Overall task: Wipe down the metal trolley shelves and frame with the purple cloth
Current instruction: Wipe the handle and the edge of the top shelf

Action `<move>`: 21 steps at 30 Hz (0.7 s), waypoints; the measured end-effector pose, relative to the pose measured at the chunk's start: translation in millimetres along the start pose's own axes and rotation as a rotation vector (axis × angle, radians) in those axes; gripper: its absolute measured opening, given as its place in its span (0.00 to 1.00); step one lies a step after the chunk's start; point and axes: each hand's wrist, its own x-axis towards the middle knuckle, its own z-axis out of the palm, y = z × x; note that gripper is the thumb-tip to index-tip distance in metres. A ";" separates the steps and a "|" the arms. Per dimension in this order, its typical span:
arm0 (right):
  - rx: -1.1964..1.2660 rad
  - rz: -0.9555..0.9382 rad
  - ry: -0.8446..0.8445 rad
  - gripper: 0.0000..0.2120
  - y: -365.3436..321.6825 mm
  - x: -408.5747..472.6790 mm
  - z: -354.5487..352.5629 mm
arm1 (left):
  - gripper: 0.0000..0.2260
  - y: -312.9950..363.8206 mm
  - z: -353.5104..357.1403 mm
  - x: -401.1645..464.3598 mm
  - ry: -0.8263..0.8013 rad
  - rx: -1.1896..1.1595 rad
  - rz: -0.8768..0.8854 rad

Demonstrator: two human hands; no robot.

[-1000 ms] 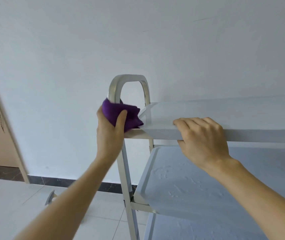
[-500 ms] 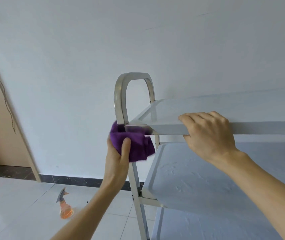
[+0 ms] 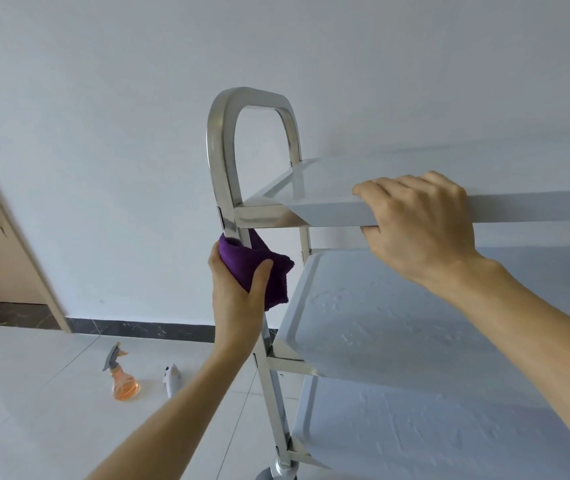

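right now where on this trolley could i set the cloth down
The middle shelf is bare from its left rim rightward, below the right hand gripping the top shelf edge. The top shelf is bare left of that hand. It's crowded at the near post, where the left hand holds the purple cloth.

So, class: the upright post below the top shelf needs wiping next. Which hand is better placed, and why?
Left. The left hand already grips the purple cloth wrapped around the post. The right hand holds the top shelf edge, without a cloth.
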 end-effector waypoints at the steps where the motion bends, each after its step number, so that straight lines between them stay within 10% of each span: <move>1: 0.002 -0.001 -0.001 0.12 -0.4 0.1 0.1 | 0.29 -11.1 0.7 -8.6 -0.008 0.007 -0.023; 10: 0.004 -0.008 -0.003 0.11 -0.3 1.4 2.3 | 0.21 -74.6 -6.0 -51.0 -0.237 -0.021 -0.223; 21: 0.011 -0.006 -0.073 0.13 1.9 -0.3 -1.9 | 0.19 39.7 19.3 -80.9 0.174 -0.229 0.010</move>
